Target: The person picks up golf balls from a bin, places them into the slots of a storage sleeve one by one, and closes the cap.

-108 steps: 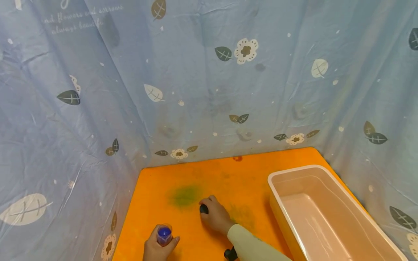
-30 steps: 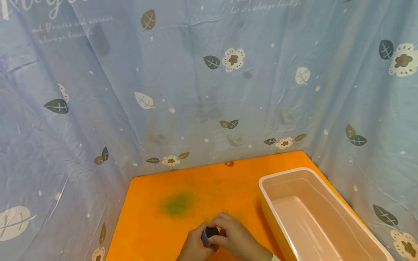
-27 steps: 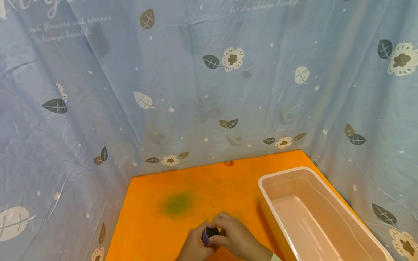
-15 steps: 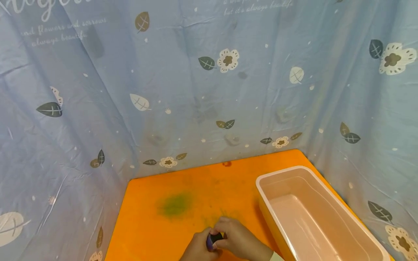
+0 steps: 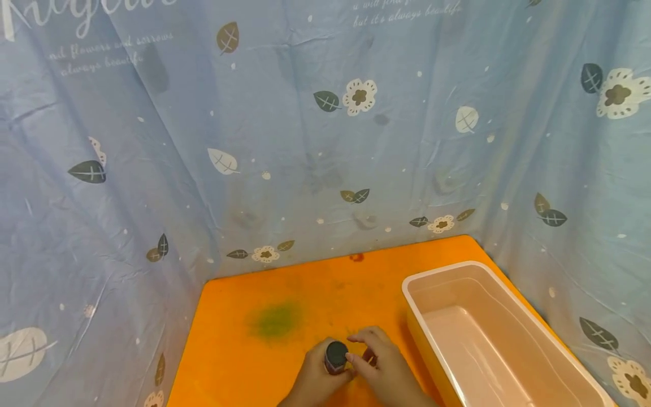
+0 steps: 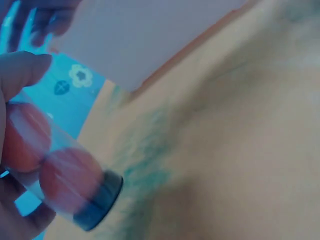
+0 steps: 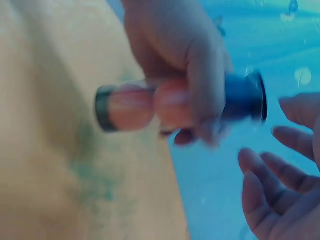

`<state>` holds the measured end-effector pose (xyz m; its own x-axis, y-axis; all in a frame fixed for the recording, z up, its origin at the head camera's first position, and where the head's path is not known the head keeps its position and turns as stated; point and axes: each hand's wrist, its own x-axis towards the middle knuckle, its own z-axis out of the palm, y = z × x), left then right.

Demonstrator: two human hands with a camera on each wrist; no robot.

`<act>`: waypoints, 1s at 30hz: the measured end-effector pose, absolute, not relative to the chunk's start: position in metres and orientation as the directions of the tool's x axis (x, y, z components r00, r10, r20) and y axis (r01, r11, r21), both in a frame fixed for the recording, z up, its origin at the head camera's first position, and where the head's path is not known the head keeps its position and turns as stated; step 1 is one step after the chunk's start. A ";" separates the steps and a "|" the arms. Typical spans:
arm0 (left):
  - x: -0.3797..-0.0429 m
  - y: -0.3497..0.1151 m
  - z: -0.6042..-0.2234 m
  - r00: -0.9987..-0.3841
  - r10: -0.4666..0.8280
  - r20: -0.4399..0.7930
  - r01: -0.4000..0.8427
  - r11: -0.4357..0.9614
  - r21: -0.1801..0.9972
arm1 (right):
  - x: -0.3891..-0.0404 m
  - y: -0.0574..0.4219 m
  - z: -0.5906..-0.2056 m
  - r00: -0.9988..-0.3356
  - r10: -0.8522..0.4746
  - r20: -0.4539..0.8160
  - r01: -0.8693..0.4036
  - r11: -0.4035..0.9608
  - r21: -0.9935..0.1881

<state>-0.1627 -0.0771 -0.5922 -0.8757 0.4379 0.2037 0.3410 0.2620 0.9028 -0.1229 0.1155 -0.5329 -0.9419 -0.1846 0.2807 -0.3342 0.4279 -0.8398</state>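
Observation:
My left hand (image 5: pixel 315 374) grips a clear tube (image 5: pixel 335 367) with its fingers wrapped round the middle. The tube stands close to upright in the head view, its black cap (image 5: pixel 337 353) facing up. Through the wall, in the right wrist view, show two reddish balls (image 7: pixel 131 107) and a blue one (image 7: pixel 237 97) at the top capped end. A second black cap (image 6: pixel 99 200) closes the bottom, seen in the left wrist view. Just right of the top cap, my right hand (image 5: pixel 383 364) has its fingers spread and loosely bent, holding nothing.
A deep pale pink plastic bin (image 5: pixel 432 333) stands on the right of the orange table (image 5: pixel 244 362). Green smudges (image 5: pixel 277 321) mark the tabletop. A blue curtain (image 5: pixel 285 124) with leaves and flowers hangs round the back and sides.
Earlier my left hand held the tube uncapped and my right hand reached out for a black piece. The hands then met at the top; now the black cap is on and my right hand has let go.

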 end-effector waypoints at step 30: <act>-0.167 -0.065 -0.650 -0.941 0.302 0.153 0.226 0.225 0.948 | -0.088 0.145 -0.606 -0.986 -0.051 0.156 -0.162 0.443 -0.882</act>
